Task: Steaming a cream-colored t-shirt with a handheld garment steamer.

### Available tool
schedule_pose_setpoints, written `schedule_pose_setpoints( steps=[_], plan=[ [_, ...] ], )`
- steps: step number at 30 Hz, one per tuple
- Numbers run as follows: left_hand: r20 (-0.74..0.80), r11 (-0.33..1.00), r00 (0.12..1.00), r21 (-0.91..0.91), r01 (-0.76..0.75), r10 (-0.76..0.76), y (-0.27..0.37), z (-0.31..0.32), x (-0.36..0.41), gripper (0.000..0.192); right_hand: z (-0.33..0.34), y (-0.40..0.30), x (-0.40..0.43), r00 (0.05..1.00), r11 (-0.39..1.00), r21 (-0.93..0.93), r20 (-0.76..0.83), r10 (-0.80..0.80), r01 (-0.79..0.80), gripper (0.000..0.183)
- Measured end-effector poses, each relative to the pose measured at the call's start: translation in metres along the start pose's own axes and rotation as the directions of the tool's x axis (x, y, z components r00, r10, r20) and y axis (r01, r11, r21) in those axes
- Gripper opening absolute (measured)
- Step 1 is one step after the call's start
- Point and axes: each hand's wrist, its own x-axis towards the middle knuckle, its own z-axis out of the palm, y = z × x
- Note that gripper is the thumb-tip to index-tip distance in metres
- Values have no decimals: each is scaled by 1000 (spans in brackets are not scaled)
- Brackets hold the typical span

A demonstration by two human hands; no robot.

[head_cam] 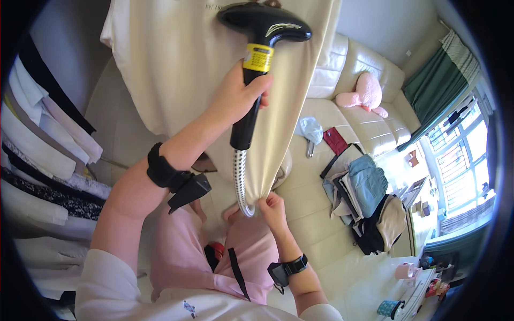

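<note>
My left hand (241, 94) is wrapped around the black handle of a garment steamer (263, 22), just below its yellow label. The steamer's wide head lies against a hanging cream garment (188, 68), near its top edge in view. From the handle's lower end a woven-sleeved steam hose (239, 172) hangs down and curves towards my right hand (273, 210). That hand pinches the garment's lower edge, pulling the cloth into long taut folds towards me. The soleplate of the steamer is hidden from view.
Several garments hang on the left (44, 168). On the right stands a cream sofa (309, 224) with a pink plush toy (367, 90), a light blue cap (311, 129), a dark red cloth item (335, 140) and piled clothes (365, 188). A window (461, 160) lies beyond.
</note>
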Motion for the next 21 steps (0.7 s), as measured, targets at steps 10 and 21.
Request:
schedule_pose_setpoints(
  steps=[10,21],
  plan=[
    [213,995,977,93,-38,17,19,-14,0,25,-5,8,-12,988,994,-103,147,53,-38,18],
    [-198,920,899,62,-387,391,85,-51,61,21,-13,4,-22,998,992,-129,64,21,-13,19]
  ],
)
